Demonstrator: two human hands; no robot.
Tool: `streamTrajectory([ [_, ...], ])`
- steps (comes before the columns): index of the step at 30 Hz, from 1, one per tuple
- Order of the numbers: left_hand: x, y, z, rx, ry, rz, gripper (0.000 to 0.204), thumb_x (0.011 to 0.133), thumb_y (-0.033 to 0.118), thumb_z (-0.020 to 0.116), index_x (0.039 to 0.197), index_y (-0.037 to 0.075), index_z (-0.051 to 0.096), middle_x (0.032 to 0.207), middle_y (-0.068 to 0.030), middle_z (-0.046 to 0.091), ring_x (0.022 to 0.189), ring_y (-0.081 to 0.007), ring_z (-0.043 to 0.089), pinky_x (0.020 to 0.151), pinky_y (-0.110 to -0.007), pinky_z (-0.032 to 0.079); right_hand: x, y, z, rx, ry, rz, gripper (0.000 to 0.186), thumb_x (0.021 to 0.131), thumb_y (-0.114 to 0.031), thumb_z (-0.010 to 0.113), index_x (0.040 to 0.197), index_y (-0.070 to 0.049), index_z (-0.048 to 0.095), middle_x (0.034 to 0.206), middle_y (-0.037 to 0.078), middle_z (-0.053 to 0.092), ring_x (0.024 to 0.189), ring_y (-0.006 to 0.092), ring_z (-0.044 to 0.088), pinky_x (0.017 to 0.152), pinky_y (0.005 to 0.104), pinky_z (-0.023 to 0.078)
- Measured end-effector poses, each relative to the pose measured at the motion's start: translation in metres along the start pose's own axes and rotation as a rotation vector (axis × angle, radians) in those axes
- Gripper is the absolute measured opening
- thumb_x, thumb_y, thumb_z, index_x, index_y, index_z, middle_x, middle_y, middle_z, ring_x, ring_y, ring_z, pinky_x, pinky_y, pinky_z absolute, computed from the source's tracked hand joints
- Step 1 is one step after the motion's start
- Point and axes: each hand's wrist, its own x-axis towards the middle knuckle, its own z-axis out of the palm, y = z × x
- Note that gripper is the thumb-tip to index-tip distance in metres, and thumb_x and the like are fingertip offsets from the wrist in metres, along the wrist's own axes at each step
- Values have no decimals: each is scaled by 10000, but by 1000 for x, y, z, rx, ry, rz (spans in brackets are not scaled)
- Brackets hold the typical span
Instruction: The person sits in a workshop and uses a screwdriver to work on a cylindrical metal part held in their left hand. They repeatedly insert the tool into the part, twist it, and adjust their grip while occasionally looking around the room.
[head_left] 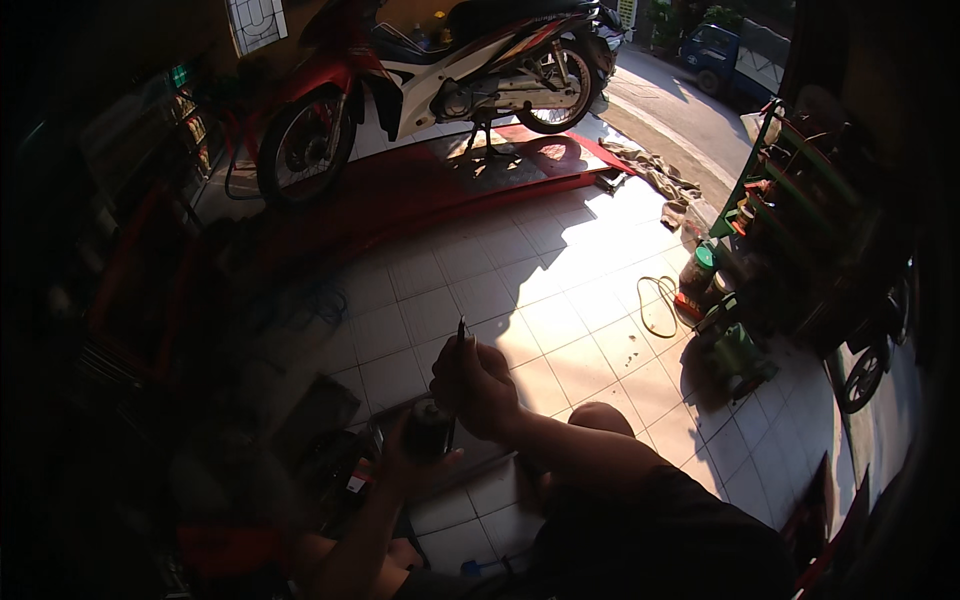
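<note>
In the middle of the view my right hand [480, 392] is raised with its fingers closed around a thin dark rod-like tool [461, 331]. The tip of the tool points up and away from me, and its exact kind is too dark to make out. Just below and to the left, my left hand [396, 462] wraps around a dark rounded part [428, 428]. The two hands are close together. Shadow hides most of the part's detail. Beneath the hands lies a dark tray-like thing [483, 463] on the floor.
A red and white motorcycle [440, 95] stands on a low red platform [440, 190] ahead. To the right are a green rack [750, 170], a green machine [738, 362], a green-lidded can [705, 256] and a looped cord [655, 308] on the tiles. Rags [655, 172] lie near the doorway.
</note>
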Motion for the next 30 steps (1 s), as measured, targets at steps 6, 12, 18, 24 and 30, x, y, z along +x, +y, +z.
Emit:
streamTrajectory([
  [6, -8, 5, 3, -36, 1, -14, 810, 659, 207, 904, 1324, 24, 481, 1233, -110, 579, 1139, -206, 581, 1001, -381, 477, 0, -5, -5, 202, -153, 129, 382, 1070, -435, 389, 870, -118, 465, 698, -4, 408, 585, 120, 418, 525, 273, 354],
  [12, -16, -25, 5, -187, -61, -112, 830, 666, 184, 908, 1353, 18, 473, 1236, -98, 571, 1132, -180, 571, 986, -353, 483, 12, -19, -8, -2, -275, 140, 395, 1064, -394, 448, 969, -37, 589, 795, 27, 525, 705, 115, 535, 647, 266, 443],
  [18, -7, -3, -12, -545, 10, -338, 727, 736, 93, 862, 1352, 41, 480, 1276, -86, 563, 1168, -180, 569, 967, -377, 525, 26, -28, -15, -692, -193, -93, 224, 966, -158, 648, 1096, 25, 662, 902, 68, 635, 829, 129, 632, 737, 283, 516],
  [24, -7, -16, -22, -565, 192, -308, 734, 656, 2, 897, 1286, 49, 524, 1158, -47, 574, 1067, -153, 579, 908, -344, 545, 27, -28, -1, -939, -17, 125, 253, 887, -63, 727, 1104, 24, 633, 930, 96, 679, 877, 174, 704, 750, 283, 574],
  [30, -7, -16, -22, -453, 158, -231, 651, 624, -25, 906, 1197, 43, 604, 1118, -38, 621, 1022, -140, 605, 894, -327, 540, 28, -29, 2, -853, 12, 216, 475, 870, -1, 703, 1319, 30, 551, 816, 89, 676, 812, 189, 720, 771, 323, 596],
])
